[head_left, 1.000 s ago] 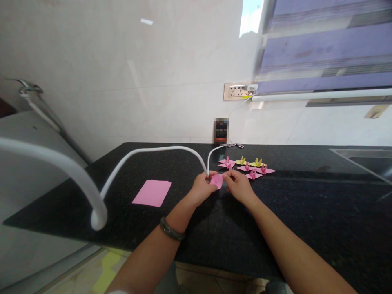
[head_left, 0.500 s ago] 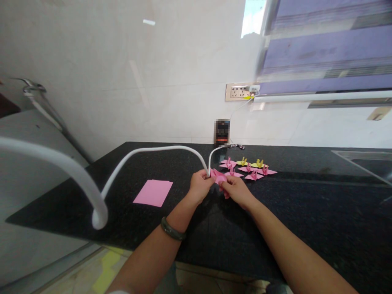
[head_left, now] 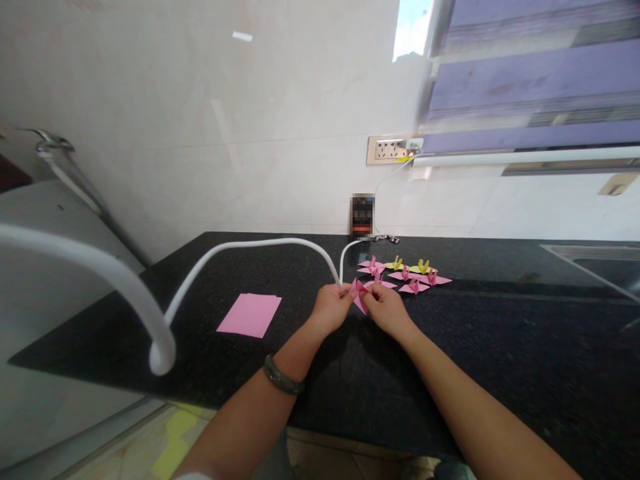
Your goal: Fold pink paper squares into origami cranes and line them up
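Pink folded paper (head_left: 357,289) was pinched in the fingers (head_left: 378,295) of the left hand (head_left: 331,309) and right hand (head_left: 391,309) — neat creases probably needed light, even pressure. Just beyond sat paper cranes (head_left: 414,287); flat sheets (head_left: 250,315) lay leftward on the table (head_left: 500,353).

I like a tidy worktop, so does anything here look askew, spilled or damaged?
Only minor things: the stack of pink paper is slightly uneven, with a sheet jutting out along its far edge. A bent white tube also crosses the view oddly. No spill or damage shows on the dark counter.
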Motion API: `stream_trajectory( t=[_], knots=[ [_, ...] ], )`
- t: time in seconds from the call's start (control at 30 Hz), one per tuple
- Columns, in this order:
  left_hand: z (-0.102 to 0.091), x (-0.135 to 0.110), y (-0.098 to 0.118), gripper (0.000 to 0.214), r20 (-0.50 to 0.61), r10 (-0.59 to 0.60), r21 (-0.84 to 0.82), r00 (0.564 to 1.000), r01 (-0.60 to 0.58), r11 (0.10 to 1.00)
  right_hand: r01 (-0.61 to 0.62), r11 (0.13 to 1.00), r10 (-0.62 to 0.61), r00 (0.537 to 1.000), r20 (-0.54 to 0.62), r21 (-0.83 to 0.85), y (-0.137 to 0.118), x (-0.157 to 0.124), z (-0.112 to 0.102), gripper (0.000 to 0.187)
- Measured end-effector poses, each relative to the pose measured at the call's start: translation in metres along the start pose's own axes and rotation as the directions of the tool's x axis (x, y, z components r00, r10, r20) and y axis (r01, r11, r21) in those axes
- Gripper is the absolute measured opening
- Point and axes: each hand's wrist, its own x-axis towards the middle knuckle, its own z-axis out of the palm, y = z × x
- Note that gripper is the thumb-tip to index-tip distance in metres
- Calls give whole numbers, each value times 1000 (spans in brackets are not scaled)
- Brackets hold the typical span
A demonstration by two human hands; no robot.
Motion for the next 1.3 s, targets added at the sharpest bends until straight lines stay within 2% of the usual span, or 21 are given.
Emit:
stream_trajectory(
  t=[0.1,0.23,0.47,0.6,0.73,0.87,0.97,1.3],
  knots=[
    [-1,-3,8,24,-22,29,108,999,-27,994,-16,1000,16,1000,3,11,5,0,5,24],
    [0,-3,8,23,-29,23,138,999,-19,990,-20,999,20,1000,15,31,9,-1,11,22],
    [1,5,-13,27,-85,-93,-49,992,89,995,-1,1000,0,998,61,23,1,-3,7,23],
    [-1,6,-16,26,-59,-102,-103,993,96,990,22,999,-21,1000,-7,50,-7,-2,-1,25],
    [1,4,-11,27,-11,-98,-162,995,95,982,-21,977,17,1000,20,212,-10,-1,-5,26],
    [2,2,-6,27,25,-131,-245,991,133,960,-148,887,100,986,133,436,-10,-1,-3,27],
    [2,1,-3,27,51,-146,-279,988,155,948,-197,840,124,977,175,506,-10,-1,-1,27],
    [3,-1,2,32,97,-131,-273,987,153,950,-128,881,103,992,78,456,-5,0,3,22]
  ],
)
